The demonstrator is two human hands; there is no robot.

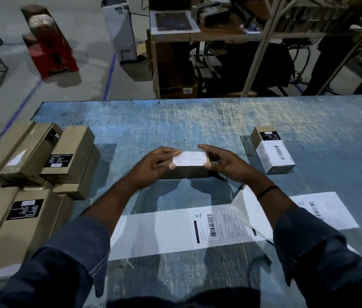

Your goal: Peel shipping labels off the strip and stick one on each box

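A small brown box [184, 172] lies in the middle of the blue table [198, 121]. A white shipping label [190, 158] covers its top face. My left hand [153, 165] grips the box's left end, thumb on the label's near left corner. My right hand [222, 162] grips the right end, thumb at the label's near right corner. The label strip [175, 230] lies near me, with one printed label [220, 225] on it and its backing curled up under my right forearm. A labelled box [272, 150] stands to the right.
Several brown boxes [37, 152] with black stickers are stacked at the table's left edge, more [15, 221] nearer me. Beyond the far table edge are a wooden shelf unit [175, 63], a metal rack, a red object [51, 50] and a grey machine [120, 30] on the floor.
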